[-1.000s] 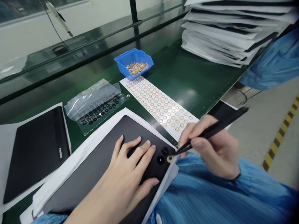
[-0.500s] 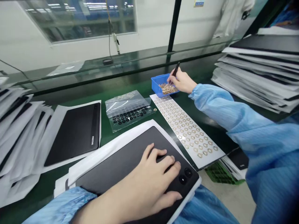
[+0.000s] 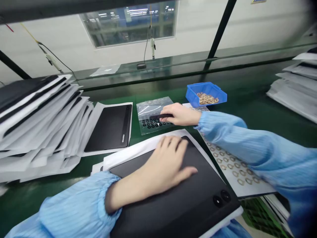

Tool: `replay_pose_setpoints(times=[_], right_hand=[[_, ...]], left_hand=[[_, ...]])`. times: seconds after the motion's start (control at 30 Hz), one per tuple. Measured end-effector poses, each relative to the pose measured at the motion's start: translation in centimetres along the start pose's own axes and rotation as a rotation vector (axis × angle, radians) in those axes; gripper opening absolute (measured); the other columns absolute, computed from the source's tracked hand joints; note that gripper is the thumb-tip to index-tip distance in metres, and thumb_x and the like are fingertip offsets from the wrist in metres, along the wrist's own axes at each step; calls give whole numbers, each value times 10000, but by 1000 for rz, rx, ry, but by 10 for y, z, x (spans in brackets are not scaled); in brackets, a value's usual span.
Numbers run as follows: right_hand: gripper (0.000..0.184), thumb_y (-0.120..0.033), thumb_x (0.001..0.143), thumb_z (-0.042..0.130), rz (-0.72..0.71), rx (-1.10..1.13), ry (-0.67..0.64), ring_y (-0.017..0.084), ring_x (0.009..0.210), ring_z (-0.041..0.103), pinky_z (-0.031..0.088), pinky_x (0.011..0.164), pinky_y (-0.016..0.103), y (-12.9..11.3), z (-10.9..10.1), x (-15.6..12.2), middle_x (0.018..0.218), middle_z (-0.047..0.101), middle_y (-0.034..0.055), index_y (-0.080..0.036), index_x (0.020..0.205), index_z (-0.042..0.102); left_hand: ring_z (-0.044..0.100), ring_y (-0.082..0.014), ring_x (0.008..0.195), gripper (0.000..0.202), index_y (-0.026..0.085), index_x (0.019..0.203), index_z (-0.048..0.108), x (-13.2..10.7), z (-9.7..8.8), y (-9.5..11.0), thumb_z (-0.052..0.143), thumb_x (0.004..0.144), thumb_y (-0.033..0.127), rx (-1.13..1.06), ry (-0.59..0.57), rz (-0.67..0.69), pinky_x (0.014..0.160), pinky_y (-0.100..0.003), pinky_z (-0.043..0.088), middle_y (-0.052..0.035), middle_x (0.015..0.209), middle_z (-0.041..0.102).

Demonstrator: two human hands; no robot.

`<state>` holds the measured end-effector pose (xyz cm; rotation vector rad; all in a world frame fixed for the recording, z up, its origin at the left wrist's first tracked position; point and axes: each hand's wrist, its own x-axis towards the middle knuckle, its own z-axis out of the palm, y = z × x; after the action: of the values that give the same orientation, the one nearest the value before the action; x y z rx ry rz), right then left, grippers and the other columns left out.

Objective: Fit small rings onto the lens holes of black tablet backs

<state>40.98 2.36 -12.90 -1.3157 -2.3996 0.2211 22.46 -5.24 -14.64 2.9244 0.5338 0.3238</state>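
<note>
A black tablet panel with two round camera openings near its right corner lies before me on white sheeting. On its upper part my left hand rests flat, fingers stretched out. My right hand is closed around a slim black tool that looks like tweezers; its working tip cannot be made out. That hand hovers over a clear plastic sheet bearing rows of black rings. Under the right forearm runs a white strip of pale ring-shaped pieces.
A blue bin holds a heap of small tan rings. Another black tablet lies on white sheeting at left. Stacks of wrapped panels stand left and right. A green crate sits below the table edge.
My right hand has moved left from the blue bin to above the plastic sheet, still gripping the tool. My left hand has shifted up the panel, away from the camera openings. The view has turned left.
</note>
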Motion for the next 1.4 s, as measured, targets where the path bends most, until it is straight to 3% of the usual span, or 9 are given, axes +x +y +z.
replay_pose_setpoints(times=[0.1, 0.2, 0.53, 0.77, 0.9, 1.03, 1.2, 1.3, 1.4], right_hand=[[101, -107, 785, 600, -62, 19, -72, 164, 755, 615, 444, 715, 261, 0, 27, 23, 795, 690, 68, -116, 771, 700], [110, -132, 799, 611, -81, 39, -82, 160, 763, 616, 439, 718, 254, 4, 43, 37, 819, 696, 82, -101, 822, 714], [101, -121, 757, 663, -42, 83, -94, 168, 763, 631, 431, 709, 248, 7, 58, 47, 816, 707, 84, -96, 833, 724], [93, -128, 764, 650, -29, 82, -88, 169, 748, 611, 412, 697, 256, 6, 58, 47, 794, 701, 79, -102, 835, 704], [66, -137, 766, 648, -18, 98, -92, 153, 723, 598, 401, 691, 250, 4, 54, 45, 772, 695, 60, -110, 802, 696], [97, -185, 785, 628, 21, 136, -87, 136, 712, 588, 394, 678, 240, -4, 37, 42, 756, 688, 39, -119, 789, 698], [147, -252, 761, 650, 164, 199, -52, 112, 623, 540, 365, 573, 227, -29, -1, 5, 671, 646, 13, -119, 787, 707], [134, -263, 732, 667, 295, 263, -76, 102, 573, 510, 350, 531, 226, -52, -20, -45, 604, 612, -8, -134, 735, 703], [122, -263, 729, 655, 460, 418, -87, 99, 559, 518, 373, 525, 218, -78, -25, -105, 603, 613, -13, -150, 688, 678]], left_hand=[[376, -348, 1239, 648, 3, 1296, 411, 4, 2, -18, 402, 917, 527, 101, -14, -281, 1032, -497, 302, -237, 1312, 433], [435, -378, 1213, 659, 9, 1238, 477, 5, 5, -28, 286, 935, 562, 85, -96, -427, 974, -524, 350, -262, 1257, 492], [466, -398, 1187, 700, 29, 1199, 513, 4, 9, -28, 219, 925, 602, 40, -127, -458, 975, -532, 334, -276, 1248, 508], [273, -420, 1329, 715, 29, 1237, 495, 6, 8, -28, 234, 913, 610, 43, -119, -475, 1042, -572, 226, -280, 1373, 389], [367, -432, 1274, 750, 18, 1229, 500, 7, 7, -28, 208, 908, 630, 47, -150, -502, 1001, -579, 283, -308, 1312, 445], [447, -418, 1201, 720, 47, 1175, 542, 8, 7, -27, 210, 908, 627, 89, -147, -510, 971, -566, 317, -269, 1218, 527], [500, -377, 1110, 633, 80, 1136, 560, 10, 7, -26, 251, 922, 590, 161, -135, -483, 930, -544, 355, -209, 1140, 565], [464, -384, 1137, 575, 72, 1177, 529, 10, 8, -27, 279, 939, 531, 183, -115, -450, 928, -547, 352, -212, 1168, 532], [415, -386, 1183, 528, 44, 1230, 483, 8, 10, -29, 332, 941, 460, 215, -20, -341, 959, -541, 343, -229, 1235, 474]])
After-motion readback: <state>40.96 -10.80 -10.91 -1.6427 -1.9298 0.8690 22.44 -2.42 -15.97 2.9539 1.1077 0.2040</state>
